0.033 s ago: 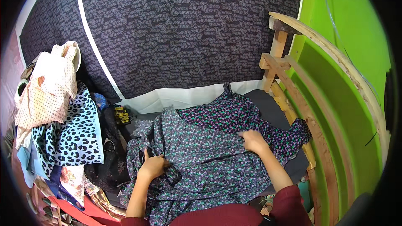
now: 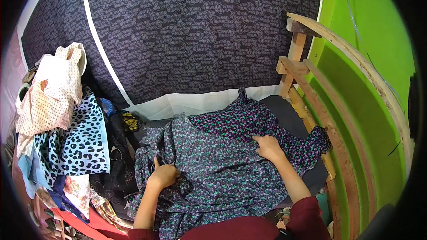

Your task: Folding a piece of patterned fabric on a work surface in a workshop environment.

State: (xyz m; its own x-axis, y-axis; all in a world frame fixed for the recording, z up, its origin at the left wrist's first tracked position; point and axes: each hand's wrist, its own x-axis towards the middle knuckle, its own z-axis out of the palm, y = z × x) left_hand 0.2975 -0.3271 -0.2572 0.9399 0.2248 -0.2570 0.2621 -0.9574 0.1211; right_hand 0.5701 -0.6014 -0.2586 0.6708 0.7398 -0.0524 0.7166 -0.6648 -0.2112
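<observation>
A floral dress [image 2: 222, 160] in dark purple and green is spread over a dark mattress in front of me. Its paler side faces up across the near and left part, while the darker side shows at the far right. My left hand [image 2: 163, 175] presses into gathered folds at the left, thumb raised and fingers curled on the cloth. Farther right, my right hand [image 2: 269, 147] pinches the cloth near the border between pale and dark sides. Its fingertips are partly hidden by the hand.
At left stands a pile of clothes, with a cream dotted cloth [image 2: 53, 93] above a blue leopard-print cloth [image 2: 73, 146] and a black lacy garment [image 2: 118, 169]. A wooden bed rail [image 2: 338, 164] runs along the green wall [image 2: 378, 120]. A dark patterned curtain [image 2: 204, 35] hangs behind.
My right hand has shifted very slightly to the left and its fingers have moved a little on the cloth. The left hand and the dress look nearly the same.
</observation>
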